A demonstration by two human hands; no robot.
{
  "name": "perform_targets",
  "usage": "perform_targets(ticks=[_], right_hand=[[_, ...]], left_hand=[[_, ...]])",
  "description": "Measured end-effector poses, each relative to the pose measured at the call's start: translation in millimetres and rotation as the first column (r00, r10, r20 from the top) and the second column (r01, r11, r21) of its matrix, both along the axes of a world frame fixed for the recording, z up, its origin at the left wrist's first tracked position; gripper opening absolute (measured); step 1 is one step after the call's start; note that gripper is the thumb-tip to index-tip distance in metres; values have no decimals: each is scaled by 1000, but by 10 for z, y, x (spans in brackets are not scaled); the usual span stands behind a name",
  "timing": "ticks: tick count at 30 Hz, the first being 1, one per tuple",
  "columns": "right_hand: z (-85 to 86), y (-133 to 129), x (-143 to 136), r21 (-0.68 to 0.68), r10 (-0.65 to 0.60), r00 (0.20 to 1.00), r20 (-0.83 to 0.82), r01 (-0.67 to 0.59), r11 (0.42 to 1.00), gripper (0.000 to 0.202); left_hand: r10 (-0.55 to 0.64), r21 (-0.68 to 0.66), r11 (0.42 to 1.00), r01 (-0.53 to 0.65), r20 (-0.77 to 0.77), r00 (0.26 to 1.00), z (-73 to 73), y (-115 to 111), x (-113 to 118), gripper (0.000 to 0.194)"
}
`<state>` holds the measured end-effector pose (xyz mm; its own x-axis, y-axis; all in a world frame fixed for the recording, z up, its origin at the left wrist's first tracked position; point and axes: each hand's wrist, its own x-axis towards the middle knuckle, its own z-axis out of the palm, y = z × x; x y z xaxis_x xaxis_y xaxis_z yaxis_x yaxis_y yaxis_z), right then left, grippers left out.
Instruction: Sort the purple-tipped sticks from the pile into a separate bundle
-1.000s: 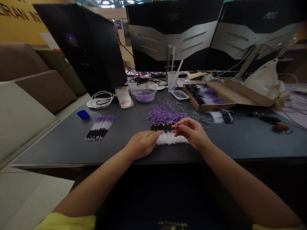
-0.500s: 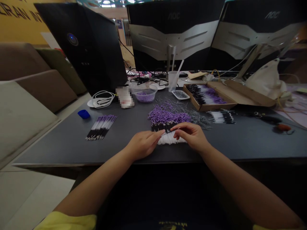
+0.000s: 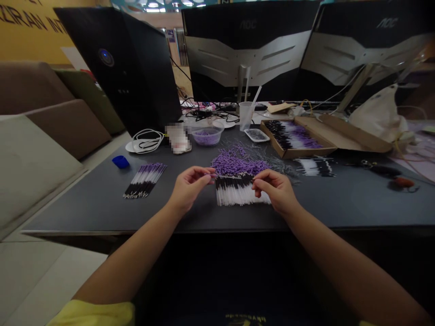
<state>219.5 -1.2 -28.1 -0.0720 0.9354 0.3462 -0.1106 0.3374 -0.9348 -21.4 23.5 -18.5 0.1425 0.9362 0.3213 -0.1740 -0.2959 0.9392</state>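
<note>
A thin stick with a white middle and a black right end [image 3: 231,177] is stretched level between my hands. My left hand [image 3: 189,186] pinches its left end, where a little purple shows at the fingertips. My right hand [image 3: 276,190] pinches the black end between thumb and fingers. Below and between them lies a row of black-and-white sticks [image 3: 234,194], side by side on the dark table. Just behind that row is a heap of short purple pieces [image 3: 234,162]. On the left lies a bundle of purple, white and black sticks [image 3: 144,180].
Thin grey pieces [image 3: 280,167] are scattered right of the heap. A cardboard box [image 3: 299,153] of sticks stands at the back right, near more black-and-white sticks [image 3: 314,166]. Behind are a clear bowl [image 3: 207,136], a plastic cup [image 3: 245,115] and monitors [image 3: 248,54]. A blue cap [image 3: 120,161] lies left.
My left hand has risen and moved left, away from the row. A stick now spans both hands, and more of the row's white ends shows.
</note>
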Motion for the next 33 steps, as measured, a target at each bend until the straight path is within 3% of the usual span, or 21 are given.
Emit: perform_targets(ticks=[3,7,15,20,22,24,26,28,31,33], right_hand=[[19,-32,-27,-15,20,994,111,-18,1000,10],[-3,-50,-36,-1,52,969,241,-53,999,14],[-13,-61,-23,-5,82,947,312,-85,996,16],[4,-69,-19,-12,104,945,310,-106,994,15],[8,-72,-21,-11,110,944,311,-112,994,15],[7,-75,-23,-15,116,943,312,-117,993,15],[-1,-75,-23,-15,120,942,314,-121,993,16],[-11,-75,-21,-10,118,940,321,-122,993,17],[-25,-75,-18,-4,114,934,338,-120,993,17],[-30,-76,-18,-3,117,932,343,-124,992,17]], left_hand=[[-10,-119,992,31,171,985,35,3,-9,21],[56,-101,994,-35,217,974,63,-11,-2,29],[129,-35,991,-126,140,982,106,66,-54,27],[242,60,969,-238,-68,968,291,245,-328,30],[382,176,921,-347,-237,893,414,320,-518,28],[546,314,837,-448,-425,722,540,393,-739,25],[615,363,788,-498,-512,600,637,481,-978,25],[626,397,759,-515,-661,413,675,600,-1220,23],[578,357,785,-506,-717,391,611,820,-1548,5],[581,374,800,-470,-677,451,513,954,-1718,17]])
